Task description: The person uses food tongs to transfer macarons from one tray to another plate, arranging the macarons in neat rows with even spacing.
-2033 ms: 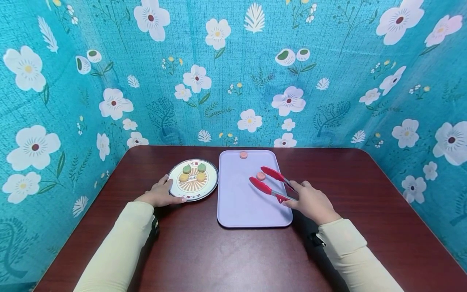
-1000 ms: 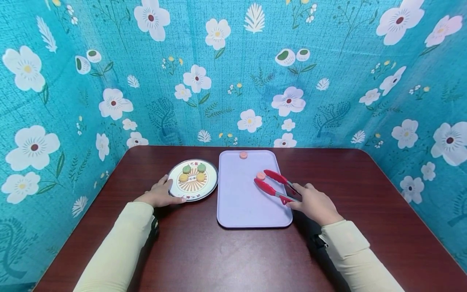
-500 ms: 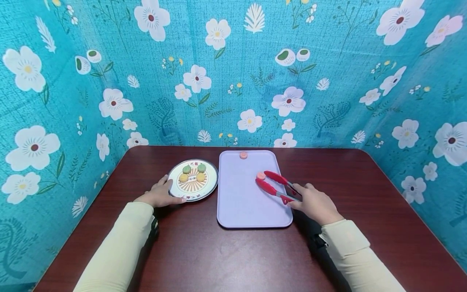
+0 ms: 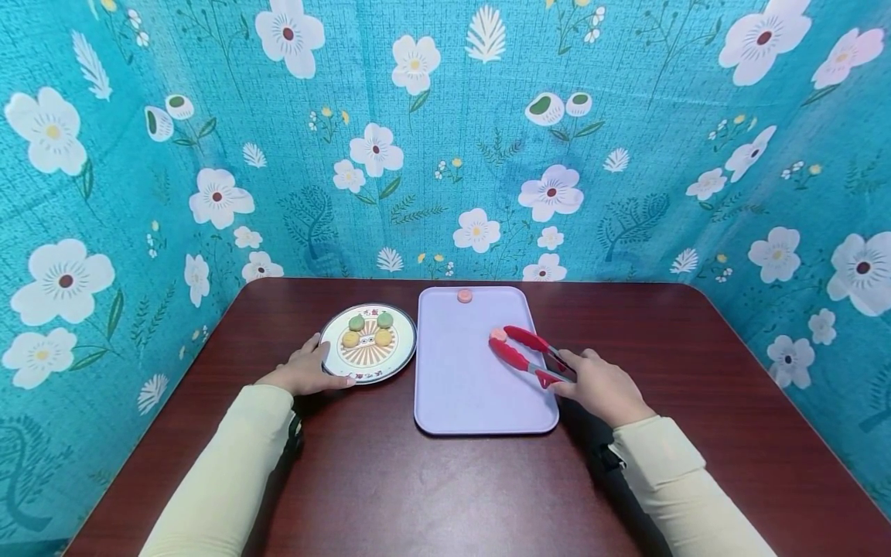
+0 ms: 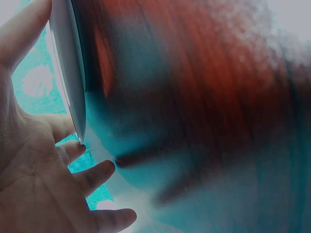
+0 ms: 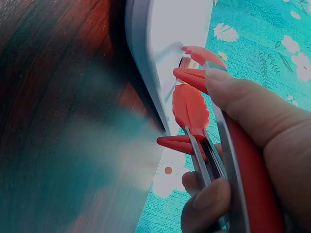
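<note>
My right hand [image 4: 602,389] grips red-tipped metal tongs [image 4: 510,355] over the right side of a lilac tray [image 4: 466,387]. The tongs' two red heads sit either side of a small round pink piece [image 4: 497,334], partly hidden by them. In the right wrist view the thumb [image 6: 228,90] lies along one tong arm and curled fingers hold the other. My left hand [image 4: 302,373] rests at the left rim of a round white plate [image 4: 398,362], thumb on its near edge, fingers spread. The plate bears two green pieces [image 4: 385,319] and two yellow pieces [image 4: 383,337].
A second pink piece [image 4: 464,295] lies at the tray's far edge. The plate stands just left of the tray on a dark red-brown table [image 4: 445,495]. A teal flowered cloth [image 4: 431,193] hangs behind and on both sides.
The tongs have shifted slightly right, and their heads have drawn closer together around the pink piece. During the last half second they have barely moved. My left hand and the plate stay put.
</note>
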Demonstrator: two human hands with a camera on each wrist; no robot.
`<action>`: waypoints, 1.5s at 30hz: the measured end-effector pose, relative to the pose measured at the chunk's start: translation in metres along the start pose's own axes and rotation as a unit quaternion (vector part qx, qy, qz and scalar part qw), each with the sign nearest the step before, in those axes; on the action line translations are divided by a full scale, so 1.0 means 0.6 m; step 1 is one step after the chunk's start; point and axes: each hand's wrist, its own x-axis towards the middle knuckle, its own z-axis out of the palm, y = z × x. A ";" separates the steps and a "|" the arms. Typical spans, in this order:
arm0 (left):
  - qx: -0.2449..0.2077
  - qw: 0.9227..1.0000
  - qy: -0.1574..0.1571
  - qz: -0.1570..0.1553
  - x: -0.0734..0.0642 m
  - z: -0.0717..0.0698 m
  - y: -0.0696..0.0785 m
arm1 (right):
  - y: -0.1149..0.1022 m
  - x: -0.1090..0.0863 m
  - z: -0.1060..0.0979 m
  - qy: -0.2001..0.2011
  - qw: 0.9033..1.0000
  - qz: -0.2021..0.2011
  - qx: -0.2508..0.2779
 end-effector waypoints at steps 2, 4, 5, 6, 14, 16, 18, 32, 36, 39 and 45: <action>0.000 1.000 -0.001 -0.003 0.001 0.000 0.000 | -0.001 0.000 -0.001 -0.002 1.000 0.001 0.000; 0.000 1.000 0.000 -0.004 0.001 0.001 0.001 | -0.001 0.000 -0.002 -0.002 1.000 0.002 -0.001; 0.000 1.000 0.000 -0.004 0.002 0.001 0.001 | -0.002 0.000 -0.002 -0.002 1.000 0.002 -0.002; 0.000 1.000 0.000 -0.004 0.002 0.000 0.001 | -0.002 0.000 -0.003 -0.002 1.000 0.002 -0.003; 0.003 1.000 0.001 0.005 0.001 0.000 -0.001 | -0.005 0.001 -0.005 0.003 1.000 -0.007 -0.011; 0.002 1.000 0.000 0.004 0.001 0.000 -0.001 | -0.005 0.000 -0.005 0.002 1.000 -0.007 -0.010; -0.001 1.000 0.000 0.002 0.001 0.000 -0.001 | -0.005 0.000 -0.005 0.001 1.000 -0.007 -0.010; -0.006 1.000 0.000 -0.009 0.000 0.001 -0.001 | -0.005 0.000 -0.003 -0.012 1.000 0.001 0.001; -0.006 1.000 0.000 -0.009 -0.001 0.001 0.000 | -0.004 -0.001 -0.003 -0.012 1.000 0.000 0.002; -0.005 1.000 0.000 -0.008 -0.002 0.001 0.000 | -0.003 -0.001 -0.003 -0.010 1.000 -0.002 0.001; -0.010 1.000 -0.001 -0.007 -0.002 0.001 0.000 | -0.004 -0.002 -0.005 -0.010 1.000 -0.002 0.002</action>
